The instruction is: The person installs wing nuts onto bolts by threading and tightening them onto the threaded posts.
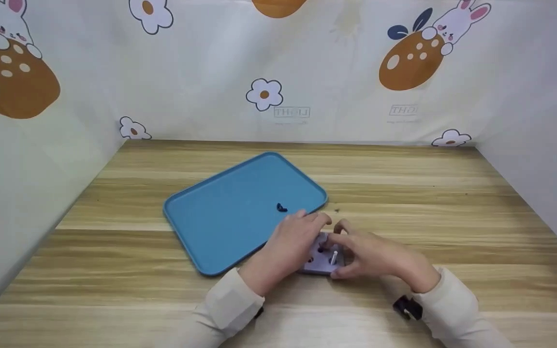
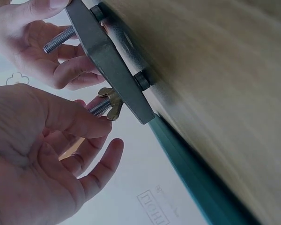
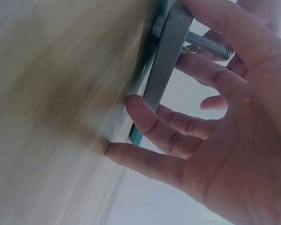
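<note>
A grey metal plate (image 1: 321, 267) lies close to the near edge of the blue tray, with threaded bolts standing up through it. My right hand (image 1: 375, 253) holds the plate by its side, thumb at the near corner and fingers round the far part. One bare bolt (image 3: 208, 45) rises beside those fingers. On another bolt sits a brass wing nut (image 2: 113, 101), low against the plate, and my left hand (image 1: 290, 241) pinches it between thumb and fingers. Bolt heads (image 2: 141, 80) show under the plate in the left wrist view. My left hand partly covers the plate from above.
The blue tray (image 1: 230, 217) lies at an angle on the wood-grain table (image 1: 452, 217), left of the hands. A small dark piece (image 1: 282, 208) rests on it near the right edge. Printed curtains (image 1: 211, 72) stand behind and at both sides.
</note>
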`<state>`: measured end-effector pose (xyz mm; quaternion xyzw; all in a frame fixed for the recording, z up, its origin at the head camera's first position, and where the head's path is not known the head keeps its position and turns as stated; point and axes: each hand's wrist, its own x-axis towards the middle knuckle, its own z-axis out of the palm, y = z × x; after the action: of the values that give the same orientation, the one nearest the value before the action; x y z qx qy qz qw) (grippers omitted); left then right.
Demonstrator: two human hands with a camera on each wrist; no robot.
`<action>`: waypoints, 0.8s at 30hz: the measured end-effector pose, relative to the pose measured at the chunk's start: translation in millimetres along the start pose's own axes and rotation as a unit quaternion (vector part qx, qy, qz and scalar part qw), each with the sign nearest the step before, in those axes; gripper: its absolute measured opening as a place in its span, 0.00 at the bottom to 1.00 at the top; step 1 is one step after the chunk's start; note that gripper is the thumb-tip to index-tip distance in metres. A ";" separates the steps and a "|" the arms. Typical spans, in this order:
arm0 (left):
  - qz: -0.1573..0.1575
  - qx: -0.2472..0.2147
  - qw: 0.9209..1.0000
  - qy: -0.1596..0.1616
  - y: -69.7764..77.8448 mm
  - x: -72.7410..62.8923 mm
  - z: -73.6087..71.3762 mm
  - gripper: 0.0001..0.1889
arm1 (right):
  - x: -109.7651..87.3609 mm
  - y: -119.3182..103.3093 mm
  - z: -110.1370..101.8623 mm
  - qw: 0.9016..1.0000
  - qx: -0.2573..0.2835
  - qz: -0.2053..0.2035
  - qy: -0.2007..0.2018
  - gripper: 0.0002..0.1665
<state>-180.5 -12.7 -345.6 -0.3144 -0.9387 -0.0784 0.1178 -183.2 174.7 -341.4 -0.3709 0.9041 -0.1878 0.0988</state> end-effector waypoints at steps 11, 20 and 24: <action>0.006 0.000 1.000 -0.024 1.0 -0.7 -1.0 0.22 | -0.3 -0.2 0.0 1.000 0.006 -0.001 0.000 0.29; 0.018 0.007 1.000 -0.003 -1.4 0.1 -0.1 0.18 | 1.1 0.0 0.6 1.000 0.013 0.004 -0.004 0.28; 0.016 -0.008 1.000 -0.020 -2.7 -0.3 -0.5 0.19 | 1.3 0.3 1.1 1.000 0.010 -0.003 0.001 0.28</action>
<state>-181.8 -15.1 -345.4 -0.3321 -0.9350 -0.0776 0.0973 -184.0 173.7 -342.6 -0.3722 0.9012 -0.1974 0.1014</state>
